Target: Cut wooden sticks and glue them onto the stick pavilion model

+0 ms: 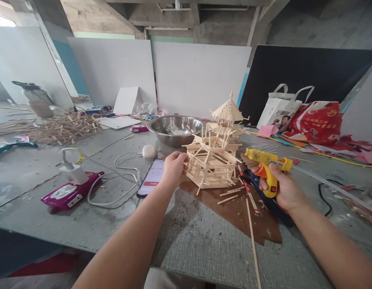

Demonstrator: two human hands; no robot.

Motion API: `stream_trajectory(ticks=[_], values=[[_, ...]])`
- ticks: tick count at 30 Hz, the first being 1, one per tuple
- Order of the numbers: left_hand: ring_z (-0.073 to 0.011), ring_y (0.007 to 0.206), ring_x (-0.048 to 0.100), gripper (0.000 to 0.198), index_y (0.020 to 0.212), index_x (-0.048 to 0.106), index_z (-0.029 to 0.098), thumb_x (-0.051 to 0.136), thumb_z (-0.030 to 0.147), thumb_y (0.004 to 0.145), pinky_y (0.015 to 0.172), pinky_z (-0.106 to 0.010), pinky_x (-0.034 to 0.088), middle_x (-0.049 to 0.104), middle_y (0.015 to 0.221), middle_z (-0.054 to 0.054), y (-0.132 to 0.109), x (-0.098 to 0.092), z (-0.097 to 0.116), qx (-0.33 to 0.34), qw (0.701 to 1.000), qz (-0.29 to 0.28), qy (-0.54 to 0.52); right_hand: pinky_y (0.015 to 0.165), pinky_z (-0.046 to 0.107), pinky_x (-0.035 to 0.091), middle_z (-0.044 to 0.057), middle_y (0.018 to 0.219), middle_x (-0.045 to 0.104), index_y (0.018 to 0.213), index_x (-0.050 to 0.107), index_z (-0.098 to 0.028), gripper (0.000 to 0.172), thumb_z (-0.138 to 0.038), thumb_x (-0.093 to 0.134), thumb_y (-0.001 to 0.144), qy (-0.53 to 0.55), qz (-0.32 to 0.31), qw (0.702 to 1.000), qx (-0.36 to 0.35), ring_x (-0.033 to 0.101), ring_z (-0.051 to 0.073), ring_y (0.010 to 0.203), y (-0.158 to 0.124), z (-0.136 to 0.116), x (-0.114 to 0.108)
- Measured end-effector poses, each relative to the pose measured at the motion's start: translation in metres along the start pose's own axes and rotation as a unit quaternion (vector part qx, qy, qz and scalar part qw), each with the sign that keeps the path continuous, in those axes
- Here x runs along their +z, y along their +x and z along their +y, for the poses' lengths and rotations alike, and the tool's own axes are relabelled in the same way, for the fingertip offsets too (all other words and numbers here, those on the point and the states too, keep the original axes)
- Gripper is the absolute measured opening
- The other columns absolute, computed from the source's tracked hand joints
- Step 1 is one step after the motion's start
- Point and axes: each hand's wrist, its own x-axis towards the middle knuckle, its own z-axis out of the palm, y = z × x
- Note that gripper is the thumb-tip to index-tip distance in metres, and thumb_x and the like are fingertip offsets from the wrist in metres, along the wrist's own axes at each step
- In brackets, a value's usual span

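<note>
A pavilion model (211, 166) built of thin wooden sticks stands at the middle of the table. My left hand (174, 166) is at its left side, fingers closed on the edge of the frame; some fingertips are hidden. In my right hand (287, 186) is a yellow hot glue gun (268, 160), its nozzle pointing left towards the model without touching it. Behind the open frame, a second part with a pointed stick roof (229, 110) rises. Brown cardboard (225, 212) lies under the model, with loose cut sticks (228, 199) on it.
A smartphone (151, 176) lies left of my left wrist. Further left is a purple power strip (72, 190) with a charger and white cable. A steel bowl (176, 138) stands behind the phone. Wooden pieces (62, 128) are heaped at left; a red bag (315, 122) sits at right.
</note>
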Motion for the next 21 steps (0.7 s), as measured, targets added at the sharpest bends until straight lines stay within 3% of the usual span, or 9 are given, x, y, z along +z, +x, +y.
stream_trajectory(ticks=[4,10,16,21], values=[[-0.0069,0.040,0.045,0.013,0.059,0.052,0.014,0.053,0.027,0.058,0.033,-0.016,0.031,0.051,0.057,0.001,-0.0018,0.0017,-0.0009,-0.005,1.000,-0.018,0.014,0.037,0.024,0.037,0.002,0.073,0.064,0.082,0.057,-0.020,0.022,-0.039,0.056,0.071,0.000,0.005,1.000,0.006,0.045,0.008,0.035,-0.0006,-0.0001,0.0011],[-0.0066,0.046,0.045,0.017,0.073,0.051,0.017,0.049,0.030,0.062,0.035,-0.015,0.033,0.051,0.065,0.001,0.0032,-0.0009,-0.0032,0.009,0.999,0.041,0.009,0.037,0.024,0.038,0.002,0.073,0.064,0.082,0.057,-0.020,0.023,-0.040,0.055,0.071,-0.004,0.005,1.000,0.009,0.045,0.008,0.035,-0.0008,0.0001,0.0004],[-0.0070,0.045,0.048,0.020,0.072,0.056,0.015,0.050,0.032,0.061,0.034,-0.017,0.034,0.056,0.073,-0.001,0.0049,-0.0013,-0.0056,0.004,1.000,-0.018,0.012,0.037,0.024,0.038,0.002,0.073,0.065,0.080,0.057,-0.019,0.023,-0.040,0.056,0.070,0.005,0.009,1.000,0.017,0.044,0.007,0.035,-0.0002,-0.0003,0.0021],[-0.0071,0.042,0.047,0.015,0.069,0.053,0.016,0.050,0.028,0.061,0.034,-0.016,0.033,0.053,0.060,0.001,0.0004,0.0042,-0.0067,0.018,0.999,-0.018,0.042,0.036,0.023,0.038,0.002,0.074,0.065,0.081,0.058,-0.019,0.026,-0.042,0.057,0.069,0.012,0.012,1.000,0.022,0.043,0.007,0.035,-0.0004,-0.0029,0.0028]])
